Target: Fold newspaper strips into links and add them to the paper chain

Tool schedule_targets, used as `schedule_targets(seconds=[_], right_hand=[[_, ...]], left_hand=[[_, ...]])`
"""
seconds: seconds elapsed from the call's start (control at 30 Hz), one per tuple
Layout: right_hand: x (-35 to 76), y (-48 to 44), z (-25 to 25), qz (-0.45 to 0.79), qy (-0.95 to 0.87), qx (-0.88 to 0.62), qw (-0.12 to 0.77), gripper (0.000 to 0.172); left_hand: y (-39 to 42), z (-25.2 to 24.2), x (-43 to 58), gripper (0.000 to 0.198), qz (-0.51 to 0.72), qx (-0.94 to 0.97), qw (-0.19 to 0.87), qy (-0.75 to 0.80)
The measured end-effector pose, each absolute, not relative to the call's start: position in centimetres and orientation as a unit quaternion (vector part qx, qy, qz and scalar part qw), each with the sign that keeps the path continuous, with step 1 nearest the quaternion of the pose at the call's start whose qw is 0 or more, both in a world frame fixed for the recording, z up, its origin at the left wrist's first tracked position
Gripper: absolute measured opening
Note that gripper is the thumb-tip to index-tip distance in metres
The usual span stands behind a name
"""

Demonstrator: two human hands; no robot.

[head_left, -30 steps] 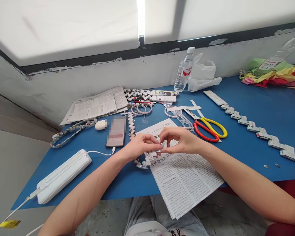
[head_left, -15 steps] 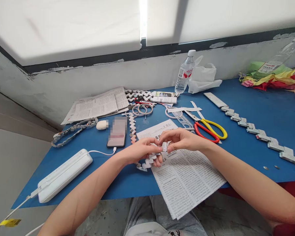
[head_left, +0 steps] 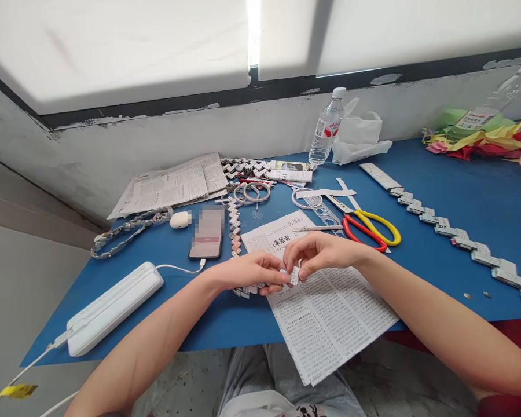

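Observation:
Above a sheet of newspaper, my left hand pinches the end of a zigzag chain of folded newspaper. The chain runs out behind my left fingers and joins a strip lying up the table. My right hand grips a small folded newspaper piece at that same end, between thumb and fingers. The two hands nearly touch. Fingers partly cover the join between piece and chain.
Red-and-yellow scissors lie right of my hands. A phone and a white power strip are at left. Behind stand rolls of tape and a water bottle. Another folded chain stretches along the right.
Both hands have lowered slightly toward me with the chain end. The small folded piece now tilts between my fingers, and more newspaper headline shows above my hands.

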State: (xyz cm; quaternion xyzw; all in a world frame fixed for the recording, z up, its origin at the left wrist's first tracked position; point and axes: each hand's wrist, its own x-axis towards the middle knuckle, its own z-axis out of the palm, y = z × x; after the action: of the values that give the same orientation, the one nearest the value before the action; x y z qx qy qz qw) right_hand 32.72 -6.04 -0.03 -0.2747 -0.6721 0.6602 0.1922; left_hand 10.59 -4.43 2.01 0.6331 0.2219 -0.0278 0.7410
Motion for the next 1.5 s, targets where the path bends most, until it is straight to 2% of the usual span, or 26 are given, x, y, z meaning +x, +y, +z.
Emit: schedule_targets(seconds=[0.17,0.33,0.57,0.67,0.8,0.87,0.97,1.1,1.17,1.27,1.43,1.5], right_hand=[[32.6,-6.0,0.3,0.651,-0.675,-0.286,0.196,0.021],[32.5,-6.0,0.0,0.654,-0.652,-0.288,0.253,0.023],[32.4,-6.1,-0.1,0.648,-0.639,-0.306,0.28,0.03],[32.8,-5.8,0.0,0.605,-0.616,-0.35,0.363,0.024],[34.4,-4.7,0.3,0.482,-0.539,-0.471,0.506,0.014],[35.4,-4.2,0.5,0.438,-0.501,-0.524,0.531,0.011],[36.6,-3.8,0.7,0.376,-0.518,-0.6,0.479,0.013],[37.1,-3.4,0.0,0.291,-0.639,-0.649,0.293,0.027],[37.0,-3.2,-0.8,0.272,-0.673,-0.648,0.229,0.026],[36.8,-3.1,-1.7,0.273,-0.692,-0.638,0.198,0.017],[36.4,-3.4,-1.5,0.273,-0.703,-0.629,0.191,0.016],[36.2,-3.6,-1.0,0.276,-0.703,-0.627,0.19,0.015]], left_hand=[[-4.6,2.3,10.7,0.031,-0.01,0.644,0.723,0.251],[-4.6,2.2,10.9,0.03,0.034,0.629,0.708,0.319],[-4.4,1.9,10.7,0.033,0.032,0.605,0.718,0.342],[-4.3,1.8,10.8,0.036,0.071,0.588,0.72,0.362],[-3.8,1.8,10.6,0.034,0.181,0.583,0.692,0.386],[-3.5,1.8,10.3,0.033,0.231,0.571,0.677,0.403],[-3.2,1.9,10.1,0.031,0.283,0.548,0.66,0.428],[-3.1,1.4,10.3,0.032,0.279,0.535,0.668,0.435],[-3.2,1.0,10.6,0.032,0.251,0.548,0.669,0.435],[-3.4,0.4,10.9,0.03,0.206,0.609,0.625,0.443],[-4.1,0.0,11.0,0.027,0.17,0.754,0.453,0.444],[-4.3,-0.2,11.0,0.031,0.18,0.771,0.424,0.44]])
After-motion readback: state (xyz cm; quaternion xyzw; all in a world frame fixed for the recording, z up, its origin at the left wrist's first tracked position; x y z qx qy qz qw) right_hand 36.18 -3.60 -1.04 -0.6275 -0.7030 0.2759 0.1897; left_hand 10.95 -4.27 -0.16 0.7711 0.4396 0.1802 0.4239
